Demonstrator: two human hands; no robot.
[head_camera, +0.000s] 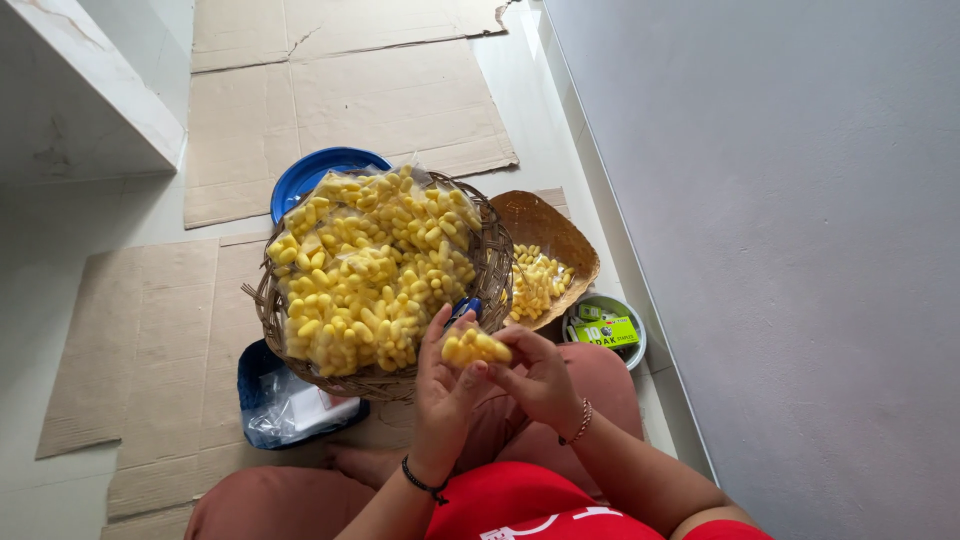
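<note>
Yellow cocoons, a small cluster of them, sit pinched between both hands just above the person's lap, at the near edge of the big woven basket. The left hand cups the cluster from below with fingers curled narrowly around it, and the right hand closes on it from the right with thumb and fingertips. Because the cluster is loose and light, I judge that a slack pinch could let pieces drop onto the cardboard or roll under the basket. The clear plastic bag of cocoons is heaped high above the basket rim, so a nudge from a wrist could tip it or spill it to the left. A small blue object lies at the rim just beside the hands; what it is I cannot tell. To the right a shallow brown tray holds more cocoons, and near it a round pale tub carries a flat green rectangular packet with a printed label. On the near left lies a crumpled blue-and-clear bag, and a blue plate shows beyond the basket.
</note>
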